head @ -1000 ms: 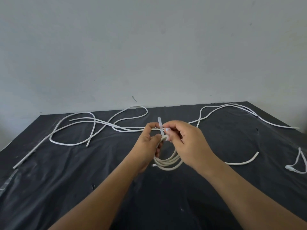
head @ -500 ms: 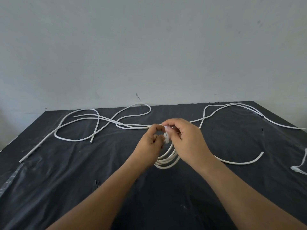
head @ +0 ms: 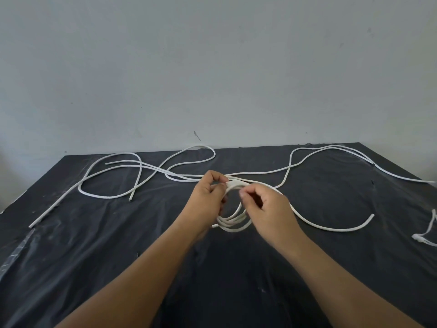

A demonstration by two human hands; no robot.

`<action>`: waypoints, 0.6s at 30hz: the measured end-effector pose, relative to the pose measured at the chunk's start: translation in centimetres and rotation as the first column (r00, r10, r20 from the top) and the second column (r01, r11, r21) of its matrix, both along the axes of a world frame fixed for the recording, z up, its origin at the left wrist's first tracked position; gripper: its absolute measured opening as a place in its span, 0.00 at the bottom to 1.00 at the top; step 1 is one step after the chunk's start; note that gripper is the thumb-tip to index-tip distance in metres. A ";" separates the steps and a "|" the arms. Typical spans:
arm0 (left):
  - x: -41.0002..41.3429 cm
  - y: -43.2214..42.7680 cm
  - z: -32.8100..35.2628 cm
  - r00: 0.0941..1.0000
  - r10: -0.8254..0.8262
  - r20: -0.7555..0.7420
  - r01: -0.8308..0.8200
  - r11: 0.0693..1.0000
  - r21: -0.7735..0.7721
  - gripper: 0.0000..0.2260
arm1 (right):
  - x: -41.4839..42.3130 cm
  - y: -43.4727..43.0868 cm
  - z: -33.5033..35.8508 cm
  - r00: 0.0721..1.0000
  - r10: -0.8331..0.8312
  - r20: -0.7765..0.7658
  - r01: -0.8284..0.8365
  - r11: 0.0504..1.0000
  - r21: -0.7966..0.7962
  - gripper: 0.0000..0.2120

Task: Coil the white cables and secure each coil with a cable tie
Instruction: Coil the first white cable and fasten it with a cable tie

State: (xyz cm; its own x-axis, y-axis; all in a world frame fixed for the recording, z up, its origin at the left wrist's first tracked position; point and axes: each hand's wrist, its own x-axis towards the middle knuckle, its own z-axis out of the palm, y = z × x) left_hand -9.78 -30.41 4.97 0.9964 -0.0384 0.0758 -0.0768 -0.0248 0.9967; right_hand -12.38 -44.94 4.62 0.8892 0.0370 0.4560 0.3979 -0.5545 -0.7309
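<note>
A small coil of white cable (head: 233, 224) hangs over the black table (head: 94, 256) at the centre. My left hand (head: 208, 197) pinches the gathered top of the coil (head: 236, 184). My right hand (head: 267, 209) is just to the right of it, thumb and forefinger pinched together below the bundle, seemingly on the thin cable tie, which is barely visible. The coil's free tail (head: 331, 229) curves away to the right on the table.
Loose white cables lie across the back of the table, looping at the left (head: 111, 176) and the right (head: 331, 150). A small white bundle (head: 425, 240) sits at the right edge. A grey wall stands right behind the table.
The upright tie strip seen a second ago no longer sticks up. My right hand has drawn away from the left, down and to the right. The left hand keeps hold of the coil top.
</note>
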 end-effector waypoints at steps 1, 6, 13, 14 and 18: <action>0.0 0.1 0.1 1.000 0.006 -0.014 -0.006 1.000 -0.018 0.09 | 0.1 -0.1 -0.5 0.999 0.008 -0.035 -0.010 0.998 -0.056 0.04; -0.1 0.6 0.6 0.996 0.015 -0.082 -0.024 0.993 -0.113 0.08 | -0.3 0.1 -0.1 0.984 -0.072 0.162 0.057 0.994 0.091 0.04; -0.6 1.6 1.5 0.991 -0.098 -0.090 0.070 0.959 -0.275 0.09 | 2.2 -0.2 0.9 0.968 0.080 -0.240 0.039 0.890 0.454 0.15; -0.6 1.6 1.6 0.987 -0.138 -0.083 0.104 0.939 -0.327 0.09 | 2.2 -0.1 0.8 0.936 0.157 -0.314 0.042 0.839 0.543 0.16; -0.8 1.8 2.1 0.962 -0.266 -0.059 0.211 0.863 -0.459 0.11 | 2.2 -0.8 -1.0 0.748 0.394 -0.534 -0.011 0.812 0.583 0.15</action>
